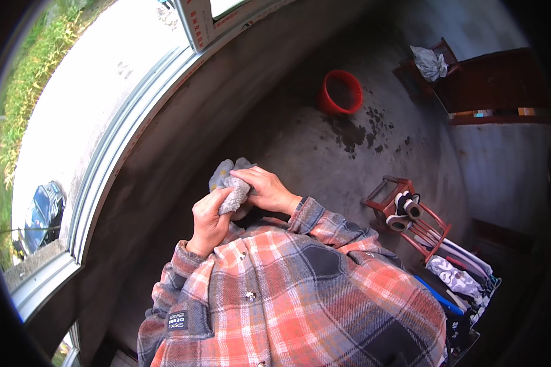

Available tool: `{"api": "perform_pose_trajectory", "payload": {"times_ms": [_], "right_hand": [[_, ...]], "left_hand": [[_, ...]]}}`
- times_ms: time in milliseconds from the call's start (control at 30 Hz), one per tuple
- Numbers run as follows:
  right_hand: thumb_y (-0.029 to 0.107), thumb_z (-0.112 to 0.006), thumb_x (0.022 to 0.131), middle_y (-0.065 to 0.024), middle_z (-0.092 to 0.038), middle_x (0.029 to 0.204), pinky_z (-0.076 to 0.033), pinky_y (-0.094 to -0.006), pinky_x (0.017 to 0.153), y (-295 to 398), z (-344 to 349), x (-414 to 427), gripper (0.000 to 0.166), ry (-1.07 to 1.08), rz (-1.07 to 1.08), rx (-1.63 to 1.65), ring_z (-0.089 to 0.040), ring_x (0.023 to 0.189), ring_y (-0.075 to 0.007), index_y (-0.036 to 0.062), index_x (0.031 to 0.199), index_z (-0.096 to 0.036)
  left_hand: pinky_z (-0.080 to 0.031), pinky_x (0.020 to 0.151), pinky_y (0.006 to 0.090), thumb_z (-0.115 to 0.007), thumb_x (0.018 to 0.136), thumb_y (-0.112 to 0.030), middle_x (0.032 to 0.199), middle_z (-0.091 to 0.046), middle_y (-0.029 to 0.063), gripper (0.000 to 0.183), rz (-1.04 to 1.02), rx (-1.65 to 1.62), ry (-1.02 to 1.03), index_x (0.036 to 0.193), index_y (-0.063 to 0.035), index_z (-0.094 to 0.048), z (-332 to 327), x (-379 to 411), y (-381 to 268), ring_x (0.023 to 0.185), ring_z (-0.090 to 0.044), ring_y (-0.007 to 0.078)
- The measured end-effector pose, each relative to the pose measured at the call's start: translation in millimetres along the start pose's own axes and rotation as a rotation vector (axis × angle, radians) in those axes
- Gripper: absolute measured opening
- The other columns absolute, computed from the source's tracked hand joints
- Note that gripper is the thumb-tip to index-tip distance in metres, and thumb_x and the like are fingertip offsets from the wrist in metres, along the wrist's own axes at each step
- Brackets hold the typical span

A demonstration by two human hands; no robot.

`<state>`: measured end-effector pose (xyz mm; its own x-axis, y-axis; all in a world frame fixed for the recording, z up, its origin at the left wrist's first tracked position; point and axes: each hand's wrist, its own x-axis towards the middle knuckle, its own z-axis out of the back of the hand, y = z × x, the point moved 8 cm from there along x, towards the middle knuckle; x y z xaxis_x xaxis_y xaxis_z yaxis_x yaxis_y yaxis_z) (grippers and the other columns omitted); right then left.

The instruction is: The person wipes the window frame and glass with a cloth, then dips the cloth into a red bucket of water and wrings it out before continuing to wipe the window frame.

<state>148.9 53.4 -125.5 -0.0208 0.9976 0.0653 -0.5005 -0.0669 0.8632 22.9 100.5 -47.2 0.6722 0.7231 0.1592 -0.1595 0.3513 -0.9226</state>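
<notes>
A grey terry cloth [235, 196] is bunched up in front of my plaid shirt, gripped from both sides. My left hand [211, 215] holds its lower end with the thumb on top. On the other side, my right hand [268, 189] has its fingers over the upper part of the cloth. Just beyond the hands show soft grey shapes with yellow marks [221, 175]; I cannot tell if they are slippers or more cloth.
A window frame [133, 119] runs along the left, above a dark wall. On the concrete floor stands a red bucket [322, 98] beside wet patches [349, 133]. To the right, a wooden chair [429, 234] bears shoes [402, 213], near hanging clothes [457, 277]. A plastic bag [428, 63] lies on furniture behind.
</notes>
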Motion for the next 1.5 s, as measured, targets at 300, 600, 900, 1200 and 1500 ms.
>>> {"api": "perform_pose_trajectory", "payload": {"times_ms": [300,600,900,1200,1500], "right_hand": [[0.008,-0.065,0.084,-0.0122,-0.068,0.108,-0.053,-0.0329,0.084,-155.3,53.4,-119.6,0.036,-0.35,-0.767,0.291,-0.065,0.098,-0.0188,0.0008,0.119,-0.059],[0.017,-0.062,0.091,-0.0104,-0.068,0.104,-0.054,-0.0344,0.071,-266.3,80.7,-235.4,0.025,-0.844,-1.229,0.946,-0.067,0.087,-0.0189,0.0064,0.113,-0.058],[0.015,-0.059,0.092,-0.0114,-0.069,0.1,-0.055,-0.037,0.067,-470.7,157.3,-234.6,0.022,-0.933,-1.322,1.107,-0.067,0.083,-0.021,0.0066,0.112,-0.057],[0.025,-0.05,0.096,-0.0159,-0.065,0.111,-0.055,-0.04,0.073,-695.3,231.3,-191.4,0.035,-0.842,-1.294,1.11,-0.066,0.091,-0.0262,0.0019,0.122,-0.051],[0.07,-0.042,0.088,-0.0254,-0.034,0.144,-0.032,-0.0532,0.109,-867.9,218.5,-180.7,0.095,-1.599,-1.346,1.603,-0.038,0.132,-0.0398,-0.0028,0.145,-0.021]], "left_hand": [[-0.052,0.072,0.0305,-0.061,0.08,0.006,0.088,-0.067,0.0147,0.024,0.108,-0.068,0.121,0.104,0.0006,-0.064,-13.2,31.8,37.3,0.079,-0.067,0.0237],[-0.051,0.078,0.0312,-0.051,0.074,0.009,0.085,-0.066,0.016,0.033,0.258,0.12,0.126,0.104,-0.0002,-0.063,-15.4,38.0,98.2,0.082,-0.067,0.0235],[-0.047,0.06,0.0477,-0.058,0.077,-0.003,0.076,-0.062,0.0275,0.017,0.721,0.796,0.101,0.092,0.0003,-0.063,18.1,-72.4,222.0,0.073,-0.064,0.0436],[-0.053,0.074,0.0495,-0.069,0.069,-0.023,0.079,-0.067,0.0244,0.028,1.423,1.193,0.357,0.089,-0.0043,-0.068,-21.5,-201.5,224.9,0.079,-0.066,0.0439],[-0.053,0.074,0.0492,-0.069,0.069,-0.024,0.079,-0.067,0.0244,0.028,1.443,0.922,0.4,0.09,-0.0053,-0.068,-280.4,-94.7,294.7,0.08,-0.066,0.0438]]}}
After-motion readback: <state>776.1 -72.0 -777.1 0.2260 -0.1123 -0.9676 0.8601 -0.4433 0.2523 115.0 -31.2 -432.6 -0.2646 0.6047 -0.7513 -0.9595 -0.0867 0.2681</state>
